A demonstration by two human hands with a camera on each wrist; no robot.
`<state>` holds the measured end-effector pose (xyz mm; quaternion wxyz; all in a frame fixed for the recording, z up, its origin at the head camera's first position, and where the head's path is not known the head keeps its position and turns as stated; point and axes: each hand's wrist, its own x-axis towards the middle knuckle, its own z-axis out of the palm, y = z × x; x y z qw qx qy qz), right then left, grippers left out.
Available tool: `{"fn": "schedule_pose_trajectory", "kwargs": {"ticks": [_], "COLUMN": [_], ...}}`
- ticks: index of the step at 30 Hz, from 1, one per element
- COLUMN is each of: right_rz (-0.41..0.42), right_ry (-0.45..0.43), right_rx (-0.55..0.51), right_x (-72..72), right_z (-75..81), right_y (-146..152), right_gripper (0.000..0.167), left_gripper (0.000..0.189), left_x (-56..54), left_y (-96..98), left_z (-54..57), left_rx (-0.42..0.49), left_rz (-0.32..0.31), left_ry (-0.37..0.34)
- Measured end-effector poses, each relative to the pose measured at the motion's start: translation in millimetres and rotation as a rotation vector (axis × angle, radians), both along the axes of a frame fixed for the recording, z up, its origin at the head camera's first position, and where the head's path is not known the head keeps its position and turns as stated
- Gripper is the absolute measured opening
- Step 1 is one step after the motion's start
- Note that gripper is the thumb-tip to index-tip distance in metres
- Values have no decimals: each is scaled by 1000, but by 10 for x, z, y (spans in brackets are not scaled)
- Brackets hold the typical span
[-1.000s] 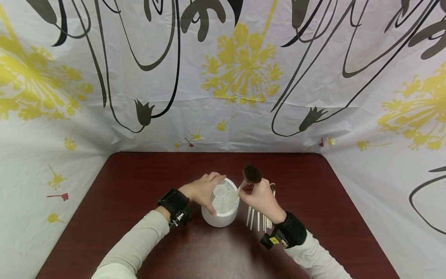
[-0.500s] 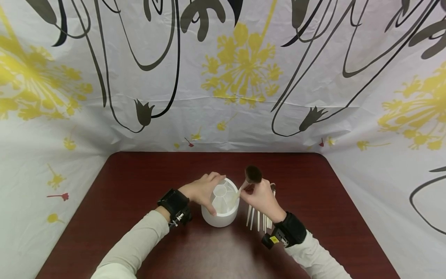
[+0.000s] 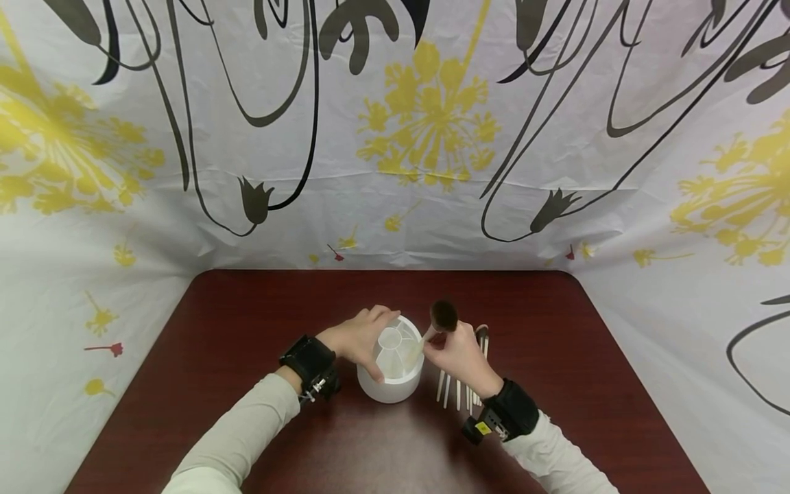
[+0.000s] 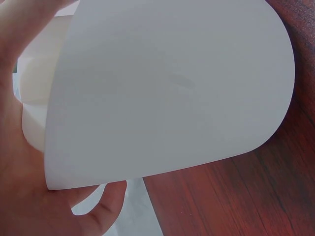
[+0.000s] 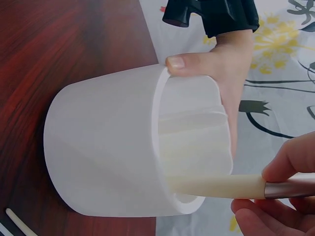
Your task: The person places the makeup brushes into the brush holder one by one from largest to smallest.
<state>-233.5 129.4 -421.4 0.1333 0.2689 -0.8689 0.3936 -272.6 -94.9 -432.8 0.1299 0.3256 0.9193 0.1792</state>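
Note:
A white round makeup brush holder (image 3: 389,392) stands on the table, its open top split into compartments around a central ring. My left hand (image 3: 360,340) grips it across the rim, thumb on the near side and fingers at the far side. Between thumb and fingers, my right hand (image 3: 463,358) pinches a large makeup brush (image 3: 444,315) near its metal collar. The brush leans with its dark bristles up. In the right wrist view its cream handle (image 5: 221,186) reaches down inside the holder's rim into a compartment; the handle's tip is hidden.
Several thin brushes (image 3: 458,396) lie side by side on the dark red table (image 3: 259,302), partly under my right hand. A patterned white cloth (image 3: 395,206) hangs behind the table and along its sides.
My right hand and the makeup brush have shifted slightly down and left, toward the holder. My left hand and the holder stay in place.

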Motion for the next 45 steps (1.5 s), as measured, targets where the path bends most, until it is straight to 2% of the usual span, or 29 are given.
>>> {"fn": "schedule_pose_trajectory", "kwargs": {"ticks": [9, 16, 29, 45], "right_rz": [-30, -42, -38, -16], "right_ry": [-35, -29, -51, -21], "right_rx": [14, 8, 13, 16], "right_x": [-8, -10, -15, -34], "right_z": [-73, -142, -190, -300], "right_y": [-20, -36, -63, -101], "right_gripper": [15, 17, 15, 18], "left_gripper": [121, 121, 120, 121], "left_x": [14, 30, 34, 22], "left_y": [-2, 3, 2, -12], "left_z": [6, 15, 3, -41], "left_rx": [15, 23, 40, 38], "left_rz": [0, 0, -5, -1], "left_ry": [1, 8, 22, 37]}}
